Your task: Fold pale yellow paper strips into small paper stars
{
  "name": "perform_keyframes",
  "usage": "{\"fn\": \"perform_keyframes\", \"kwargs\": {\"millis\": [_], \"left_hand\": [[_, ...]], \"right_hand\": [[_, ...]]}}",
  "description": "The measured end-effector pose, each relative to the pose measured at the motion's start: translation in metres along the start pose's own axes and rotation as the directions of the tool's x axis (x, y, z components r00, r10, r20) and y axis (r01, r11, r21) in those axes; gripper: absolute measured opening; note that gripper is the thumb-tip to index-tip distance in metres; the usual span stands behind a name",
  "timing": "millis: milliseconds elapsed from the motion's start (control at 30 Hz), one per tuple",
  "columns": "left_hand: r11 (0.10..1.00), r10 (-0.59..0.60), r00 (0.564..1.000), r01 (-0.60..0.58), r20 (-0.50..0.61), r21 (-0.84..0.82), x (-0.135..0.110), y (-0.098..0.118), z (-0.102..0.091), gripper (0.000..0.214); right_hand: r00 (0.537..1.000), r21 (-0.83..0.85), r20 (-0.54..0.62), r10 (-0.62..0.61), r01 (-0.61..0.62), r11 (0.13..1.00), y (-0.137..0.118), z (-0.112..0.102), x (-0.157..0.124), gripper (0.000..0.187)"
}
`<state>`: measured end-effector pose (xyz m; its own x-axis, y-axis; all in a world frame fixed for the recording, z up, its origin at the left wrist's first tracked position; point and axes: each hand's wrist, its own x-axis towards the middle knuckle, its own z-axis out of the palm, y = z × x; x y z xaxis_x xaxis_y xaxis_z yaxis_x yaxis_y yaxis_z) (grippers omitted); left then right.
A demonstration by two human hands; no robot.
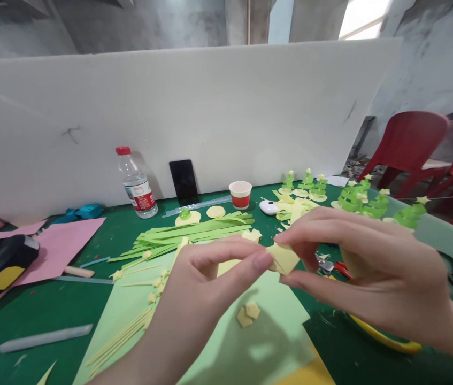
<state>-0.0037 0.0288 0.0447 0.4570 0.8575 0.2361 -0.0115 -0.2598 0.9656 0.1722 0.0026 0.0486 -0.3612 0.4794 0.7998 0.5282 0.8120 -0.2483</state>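
Between my two hands is a small folded piece of pale yellow paper [285, 259], roughly pentagon-shaped. My left hand [214, 289] pinches its left side between thumb and forefinger. Thumb and fingers of my right hand [365, 270] close on its right side. Below it, a few small folded yellow paper pentagons [247, 314] lie on a light green paper sheet [266, 350]. Thin yellow paper strips [124, 337] and little paper stars [153, 297] rest on the sheet's left part, partly covered by my left arm.
Green paper strips [194, 235], a paper cup [240, 195], a phone [184, 183] and a water bottle [137, 187] stand or lie behind. Green spiral paper trees [356, 198] fill the back right. Red-handled pliers [336, 267] lie under my right hand; a glue gun [4, 267] is left.
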Motion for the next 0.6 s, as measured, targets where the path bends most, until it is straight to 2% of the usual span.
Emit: {"fn": "perform_keyframes", "kwargs": {"millis": [233,400,467,600], "left_hand": [[0.980,0.110,0.991,-0.095,-0.077,0.175,0.0002,0.0045,0.0036,0.020],[0.900,0.259,0.966,-0.237,-0.011,0.366,-0.0032,0.0022,0.0046,0.027],[0.903,0.264,0.964,-0.250,0.009,0.349,-0.0043,0.0005,0.0021,0.031],[0.953,0.173,0.983,-0.182,0.059,0.244,-0.0061,-0.0020,-0.0022,0.028]], "right_hand": [[1.000,-0.038,0.002,-0.020,0.020,0.999,-0.0015,-0.0009,0.0005,0.005],[1.000,-0.040,0.013,-0.022,0.023,0.999,-0.0013,0.0003,-0.0001,0.002],[1.000,-0.021,0.012,-0.018,0.018,1.000,-0.0010,0.0002,-0.0005,0.004],[1.000,0.020,0.007,-0.006,0.006,1.000,-0.0008,0.0005,-0.0003,0.008]]}}
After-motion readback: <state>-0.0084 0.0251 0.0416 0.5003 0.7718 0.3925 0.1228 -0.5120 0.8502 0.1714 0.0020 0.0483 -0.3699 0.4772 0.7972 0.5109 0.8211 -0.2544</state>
